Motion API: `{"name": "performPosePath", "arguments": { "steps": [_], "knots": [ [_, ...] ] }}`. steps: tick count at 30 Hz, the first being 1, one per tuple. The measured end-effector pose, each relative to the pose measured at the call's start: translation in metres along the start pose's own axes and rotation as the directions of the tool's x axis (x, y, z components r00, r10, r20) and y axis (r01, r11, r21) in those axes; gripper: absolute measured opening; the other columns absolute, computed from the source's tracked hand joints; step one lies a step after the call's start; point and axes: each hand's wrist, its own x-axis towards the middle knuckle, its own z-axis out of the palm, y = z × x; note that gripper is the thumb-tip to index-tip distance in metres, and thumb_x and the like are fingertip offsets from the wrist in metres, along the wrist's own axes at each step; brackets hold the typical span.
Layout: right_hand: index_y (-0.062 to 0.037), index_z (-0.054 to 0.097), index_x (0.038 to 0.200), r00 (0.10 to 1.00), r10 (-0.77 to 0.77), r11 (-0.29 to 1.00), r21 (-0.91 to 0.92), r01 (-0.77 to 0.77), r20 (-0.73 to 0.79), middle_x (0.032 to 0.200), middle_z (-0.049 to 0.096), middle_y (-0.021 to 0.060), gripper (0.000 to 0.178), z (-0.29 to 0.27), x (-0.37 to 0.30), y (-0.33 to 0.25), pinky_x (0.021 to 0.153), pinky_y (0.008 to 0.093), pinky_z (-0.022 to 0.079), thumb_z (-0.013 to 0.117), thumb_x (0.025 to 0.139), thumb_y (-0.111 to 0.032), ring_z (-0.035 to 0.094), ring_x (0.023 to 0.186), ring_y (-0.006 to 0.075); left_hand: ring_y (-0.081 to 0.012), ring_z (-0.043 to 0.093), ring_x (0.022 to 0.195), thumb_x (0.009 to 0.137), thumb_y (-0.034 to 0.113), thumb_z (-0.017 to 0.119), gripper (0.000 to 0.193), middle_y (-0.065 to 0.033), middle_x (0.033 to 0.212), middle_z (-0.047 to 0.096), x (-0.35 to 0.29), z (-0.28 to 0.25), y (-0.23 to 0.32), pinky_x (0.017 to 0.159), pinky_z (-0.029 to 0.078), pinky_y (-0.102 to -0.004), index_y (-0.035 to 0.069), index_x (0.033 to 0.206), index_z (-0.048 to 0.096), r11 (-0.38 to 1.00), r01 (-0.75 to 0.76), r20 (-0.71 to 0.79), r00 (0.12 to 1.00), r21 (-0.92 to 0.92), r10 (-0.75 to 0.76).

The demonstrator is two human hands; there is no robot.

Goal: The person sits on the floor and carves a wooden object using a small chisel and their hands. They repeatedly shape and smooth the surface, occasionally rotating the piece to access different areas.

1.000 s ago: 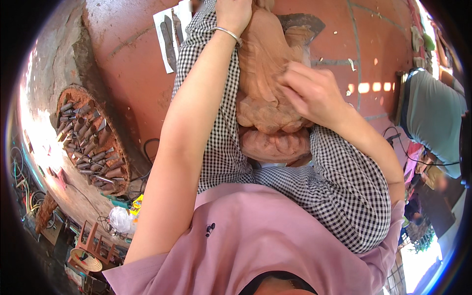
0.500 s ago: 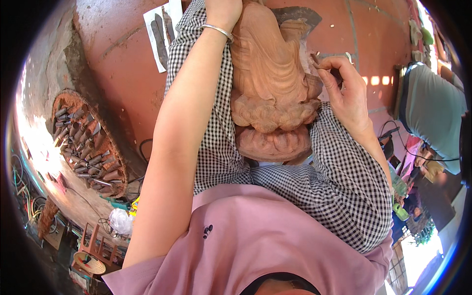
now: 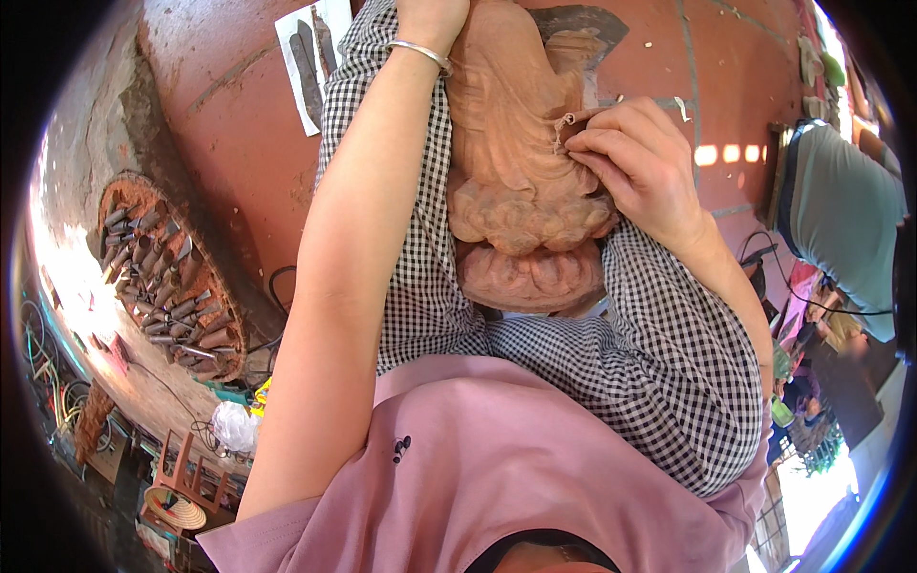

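Note:
A carved reddish-brown wooden statue lies between my checked trouser legs, its draped robe upward. Its petalled base points toward me. At the top edge, my left hand is by the statue's upper end; its fingers fall outside the picture. My right hand is at the right side of the robe's folds, fingers closed together in a pinch. From the fingers sticks out a small curled brown strip, too small to name surely; its end is at the carved surface.
On the left, a log's hollow holds several chisels and gouges. Dark flat blades lie on white paper upon the red tile floor. Wood bits are scattered there. At right stand a grey-green cushion and a black cable.
My right hand has moved left from beside the statue onto the robe's folds, bringing the curled strip with it. My left arm has hardly moved.

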Motion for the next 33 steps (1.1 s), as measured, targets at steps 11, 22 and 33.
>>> {"name": "performPosePath", "arguments": {
  "steps": [11,22,33],
  "knots": [
    [-0.0033,0.071,0.092,0.989,-0.081,0.996,-0.023,0.084,0.122,0.098,0.068,0.0137,0.020,0.007,0.014,-0.008,0.074,0.0393,0.052,0.073,0.072,-0.001,0.064,0.088,0.0321,-0.0412,0.062,0.110,0.085,0.041,0.067,0.064,-0.0279,0.117,0.064,-0.016,-0.002,0.032,0.094,0.050,-0.0463,-0.001,0.132,0.051,0.887,0.029,-0.193,0.979,0.461,0.069],
    [0.0037,0.064,0.091,0.987,-0.013,0.994,0.109,-0.005,0.162,0.086,0.058,0.0161,0.014,0.009,0.005,-0.010,0.069,0.0376,0.048,0.067,0.079,0.009,0.059,0.078,0.0327,-0.0461,0.063,0.103,0.085,0.033,0.067,0.062,-0.0308,0.108,0.065,-0.012,0.017,0.005,0.090,0.049,-0.0495,-0.002,0.133,0.048,0.928,0.052,-0.295,0.953,0.369,0.064],
    [0.0037,0.062,0.092,0.982,0.057,0.989,0.124,-0.080,0.181,0.086,0.058,0.0181,0.013,0.006,0.011,-0.017,0.071,0.0371,0.051,0.065,0.081,0.010,0.060,0.077,0.0349,-0.0434,0.065,0.097,0.084,0.038,0.068,0.063,-0.0265,0.099,0.068,-0.017,0.026,0.018,0.088,0.051,-0.0471,0.002,0.132,0.050,0.919,0.102,-0.279,0.960,0.381,0.009]
  ]
}}
